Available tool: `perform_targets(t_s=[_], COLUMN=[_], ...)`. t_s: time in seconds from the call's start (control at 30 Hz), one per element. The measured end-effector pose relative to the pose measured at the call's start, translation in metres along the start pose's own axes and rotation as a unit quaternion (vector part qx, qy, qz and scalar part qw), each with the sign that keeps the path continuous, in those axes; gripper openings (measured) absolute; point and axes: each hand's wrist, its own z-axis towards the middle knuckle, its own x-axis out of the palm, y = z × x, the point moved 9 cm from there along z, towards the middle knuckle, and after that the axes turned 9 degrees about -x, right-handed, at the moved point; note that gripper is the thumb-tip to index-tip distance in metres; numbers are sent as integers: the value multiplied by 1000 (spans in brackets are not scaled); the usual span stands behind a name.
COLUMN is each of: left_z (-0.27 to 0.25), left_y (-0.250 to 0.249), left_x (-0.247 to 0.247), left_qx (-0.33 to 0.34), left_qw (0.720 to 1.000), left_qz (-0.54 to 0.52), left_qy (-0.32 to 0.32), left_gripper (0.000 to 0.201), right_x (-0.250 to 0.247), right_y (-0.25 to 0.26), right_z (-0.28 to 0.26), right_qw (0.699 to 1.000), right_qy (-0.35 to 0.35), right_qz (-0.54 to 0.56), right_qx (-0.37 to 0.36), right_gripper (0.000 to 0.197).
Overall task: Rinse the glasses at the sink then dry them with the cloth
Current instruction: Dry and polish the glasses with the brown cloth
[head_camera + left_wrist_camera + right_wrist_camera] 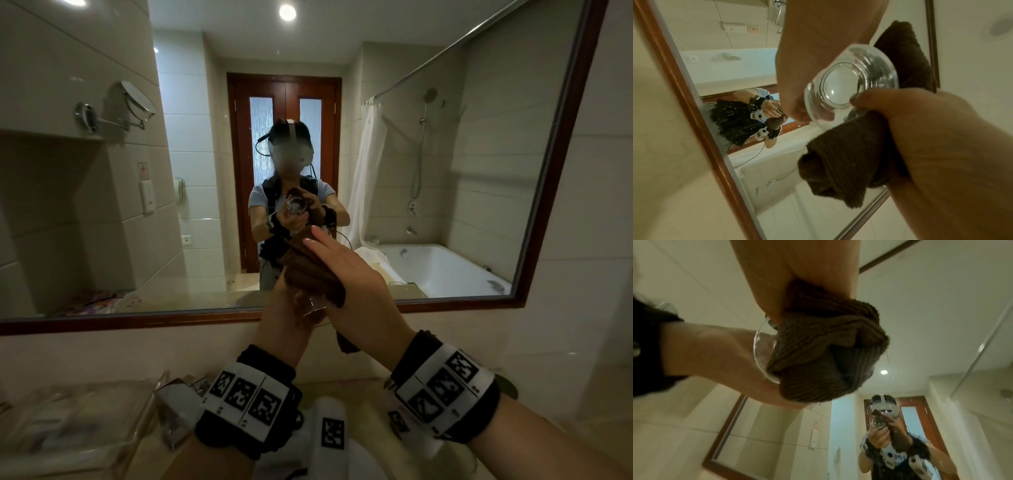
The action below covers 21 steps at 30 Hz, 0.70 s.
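Observation:
In the head view both hands are raised in front of the mirror. My left hand (287, 305) grips a clear glass (313, 308) from below. A brown cloth (308, 270) covers the upper part of the glass, and my right hand (346, 270) wraps over the cloth, its fingers stretched along it. The left wrist view faces the thick base of the glass (840, 84), with fingers around it and the cloth (838, 162) bunched beneath. In the right wrist view the cloth (828, 353) bulges over the glass rim (758, 352). The inside of the glass is hidden.
A wood-framed mirror (137, 323) fills the wall ahead, close to the hands. A clear tray (68, 428) sits on the counter at lower left. A white object with a printed marker (330, 431) stands below my wrists. A tiled wall (599, 240) closes the right side.

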Motion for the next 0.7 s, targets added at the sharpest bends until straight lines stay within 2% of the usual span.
perform_targets(t_s=[0.07,0.13,0.23,0.3,0.33,0.43,0.5,0.57,0.7], left_z=[-4,-9,-7,-6,-5,-3,-4,-6,-19], left_y=[-5,-6,-8,-5,-4,-2,0,1,-4], left_x=[3,11,10,11,11,3,-1,1,17], left_qx=[20,26,24,-7,-17,-12,7,15,30], left_qw=[1000,999,999,998,997,992,988,988,994], left_qz=[5,5,24,52,72,121,149,145,103], left_qy=[11,38,30,39,34,-17,-44,-41,15], left_gripper=[35,44,45,50,49,39,31,29,45], right_x=[-4,-9,-6,-6,-7,4,6,0,-6], right_y=[-2,-10,-29,-30,-26,-11,-10,-12,-30], right_z=[-1,-1,-6,-9,-10,-15,-15,-11,-15], right_qw=[999,990,968,970,979,997,997,993,956], right_qy=[-24,-41,-16,-15,-16,26,31,14,4], right_qz=[43,112,179,166,131,20,31,87,208], right_qx=[23,79,173,177,154,65,60,84,208], right_gripper=[57,59,64,68,70,76,77,76,65])
